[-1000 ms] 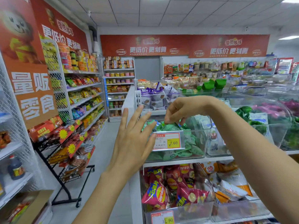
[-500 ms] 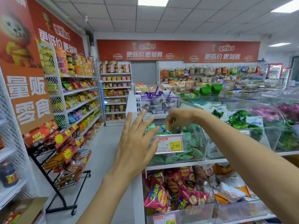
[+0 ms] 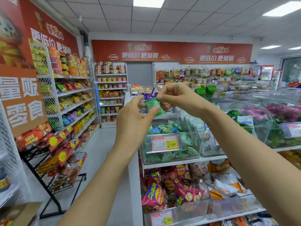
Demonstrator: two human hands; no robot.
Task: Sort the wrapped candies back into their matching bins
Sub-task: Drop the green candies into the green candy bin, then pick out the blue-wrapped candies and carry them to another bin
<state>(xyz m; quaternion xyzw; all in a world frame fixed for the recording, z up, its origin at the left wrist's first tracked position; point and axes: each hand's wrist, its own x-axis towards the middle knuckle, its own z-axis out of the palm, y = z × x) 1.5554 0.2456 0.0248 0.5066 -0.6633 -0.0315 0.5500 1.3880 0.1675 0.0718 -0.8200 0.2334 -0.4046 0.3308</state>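
A small green wrapped candy (image 3: 152, 107) is held up in the air between two bare hands, at about the height of the top shelf. The left hand (image 3: 133, 123) grips it from the near side, its thumb pressed across the wrapper's lower edge and its fingers curled behind the far edge. The right hand (image 3: 175, 97) pinches the wrapper's upper corner between thumb and fingertips, the other fingers curled in loosely. Directly below the fingers sits a clear plastic bin (image 3: 189, 154) heaped with similar green wrapped candies, with a red and yellow price tag (image 3: 164, 143) clipped to its front. Just beyond the fingertips, farther along the same shelf, lies a pile of purple wrapped candies (image 3: 149, 95). Beneath the wrists, on the shelf under the green bin, are pink and red bags of crisps (image 3: 156, 193). Outward from the left hand stands a black wire rack (image 3: 53, 160) of snack packets in the aisle. Far past both hands, a long red banner (image 3: 171, 51) with white lettering runs along the back wall.
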